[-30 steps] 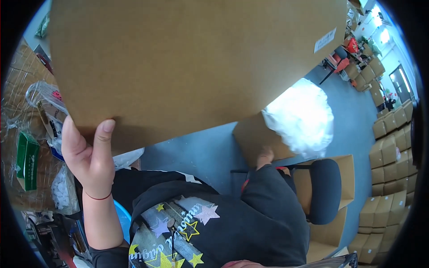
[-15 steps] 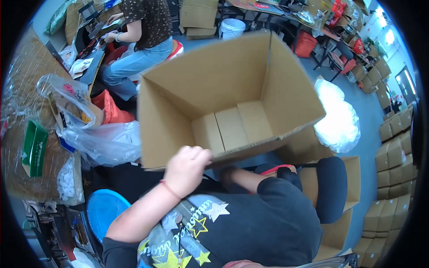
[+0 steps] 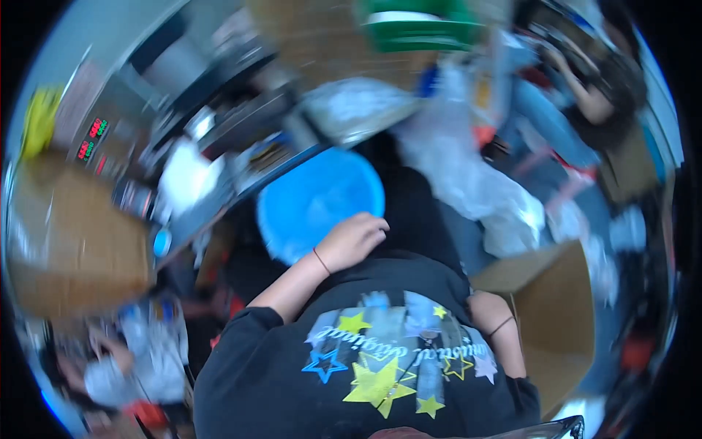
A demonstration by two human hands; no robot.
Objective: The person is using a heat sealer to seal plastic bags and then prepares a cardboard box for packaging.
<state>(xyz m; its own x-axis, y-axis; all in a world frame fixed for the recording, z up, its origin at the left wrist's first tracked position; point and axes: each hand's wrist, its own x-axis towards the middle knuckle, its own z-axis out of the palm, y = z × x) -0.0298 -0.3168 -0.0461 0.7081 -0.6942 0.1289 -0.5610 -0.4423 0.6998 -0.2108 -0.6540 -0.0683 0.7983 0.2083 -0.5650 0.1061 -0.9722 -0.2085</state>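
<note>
**Blurred view: left hand at blue tub, right hand hidden by cardboard box**

The whole frame is smeared by motion, so fine detail is unreliable throughout.

The largest clear item is the person's own torso in a black shirt (image 3: 365, 366) with star prints, filling the near centre. To its right stands a brown cardboard box (image 3: 563, 307), near right of the scene; its lower edge runs toward the picture's rim and its inside cannot be seen from this angle.

On the far left a brown board or carton (image 3: 73, 241) is visible only as a blurred tan patch; its shape cannot be settled. Right of centre and farther off, a heap of clear plastic bags (image 3: 475, 183) runs down toward the box, edges indistinct.

A round blue tub (image 3: 314, 201) sits at centre, just beyond the torso. Its near right rim is covered by the left hand (image 3: 355, 240), which lies over that edge with fingers curled loosely downward. Whether the fingers actually clamp the rim or merely rest on it cannot be told.

The right forearm (image 3: 497, 329) reaches along the near side of the cardboard box, touching or nearly touching its wall. The right hand itself is hidden below the arm and box edge; its state cannot be told.

At far right another person (image 3: 592, 95) is partly cut off by the rim.
</note>
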